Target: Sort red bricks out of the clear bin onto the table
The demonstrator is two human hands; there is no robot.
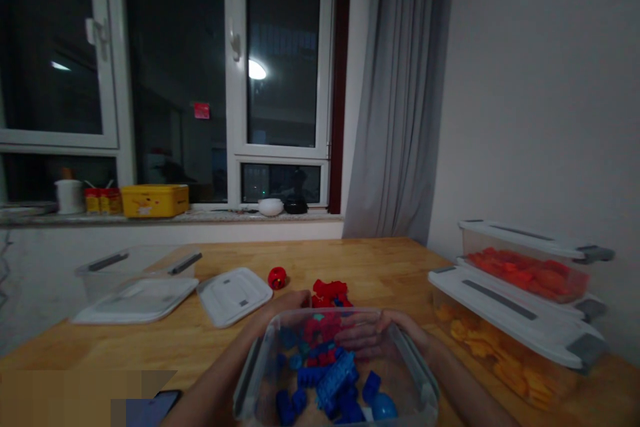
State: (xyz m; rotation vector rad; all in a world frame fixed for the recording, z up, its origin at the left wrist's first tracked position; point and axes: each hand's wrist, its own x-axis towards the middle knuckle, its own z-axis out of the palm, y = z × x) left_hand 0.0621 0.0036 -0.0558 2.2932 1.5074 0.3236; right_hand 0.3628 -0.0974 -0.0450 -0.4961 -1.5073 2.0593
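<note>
A clear plastic box (425,380) stands at the near edge of the wooden table (380,267), with several blue bricks (335,383) and red bricks (320,337) inside. My left hand (285,303) curls round the box's far left corner. My right hand (385,333) lies against the box's far wall, fingers stretched flat along it and seen partly through the plastic. Just beyond the box sit a red brick cluster (330,291) and a small red round toy (277,277).
A loose white lid (234,295) and an empty clear box (135,265) with another lid (137,299) lie at left. Two lidded boxes of red pieces (525,273) and orange pieces (505,353) stand stacked at right. A phone (153,407) lies near the front edge. The windowsill holds a yellow tin (155,201).
</note>
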